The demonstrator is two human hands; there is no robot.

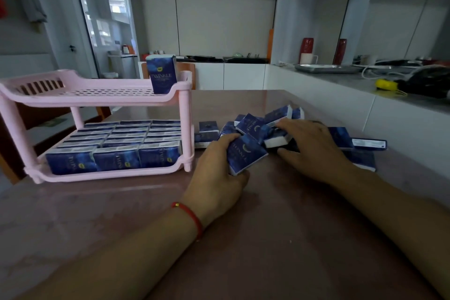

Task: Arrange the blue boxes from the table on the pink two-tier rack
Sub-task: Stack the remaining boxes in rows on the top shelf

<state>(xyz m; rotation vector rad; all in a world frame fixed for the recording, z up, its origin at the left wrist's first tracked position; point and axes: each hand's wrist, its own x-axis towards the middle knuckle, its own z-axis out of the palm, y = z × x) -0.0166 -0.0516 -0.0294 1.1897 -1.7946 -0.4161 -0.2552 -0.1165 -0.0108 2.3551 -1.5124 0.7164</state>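
Pink rack (102,95) stands on the table (121,214); all positions below are given relative to it. Lower tier — filled with upright boxes in rows. Upper tier — one box (162,73) upright at its right end, otherwise bare. Loose pile (280,129) lies on the table just right of the rack. Left hand (216,173), right of the rack's front corner, grips one box (246,154), fingers curled round it. Right hand (314,151), further right, rests on the pile with fingers spread and nearly straight; it holds nothing.

Step in hand, as judged: pick-up for the upper tier. Next move calls for lifting the gripped box clear of the pile, turning it upright, and setting it beside the standing box without toppling it.
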